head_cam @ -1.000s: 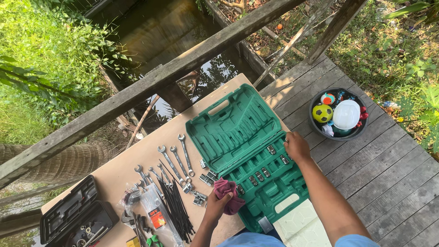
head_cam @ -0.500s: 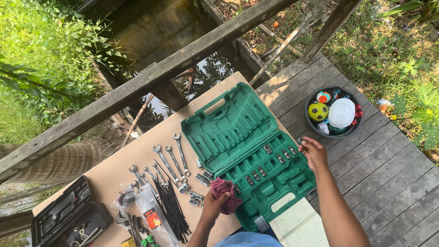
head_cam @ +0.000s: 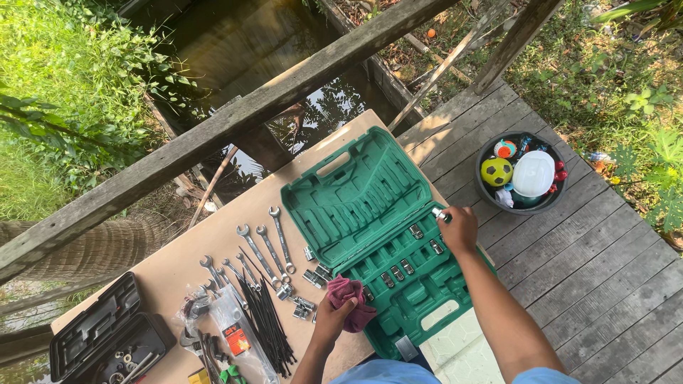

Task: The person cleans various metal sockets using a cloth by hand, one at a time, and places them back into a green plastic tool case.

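An open green tool case (head_cam: 370,206) lies on a tan board (head_cam: 206,249), with several chrome sockets in its lower tray. My right hand (head_cam: 459,229) is over the tray's far right corner, fingers closed on a small chrome socket (head_cam: 440,212). At the tray's left edge my left hand (head_cam: 333,317) grips a maroon rag (head_cam: 350,293). Several loose wrenches (head_cam: 263,249) and small sockets (head_cam: 313,274) lie on the board left of the case.
A black tool case (head_cam: 107,338) sits open at the board's left end, beside black cable ties (head_cam: 270,320) and plastic bags. A dark bowl (head_cam: 523,174) of balls and toys stands on the wooden deck (head_cam: 605,263). A wooden rail (head_cam: 228,124) crosses above water.
My right hand moved from the case's right edge back over the tray's far right corner, holding a socket. My left hand stayed on the rag.
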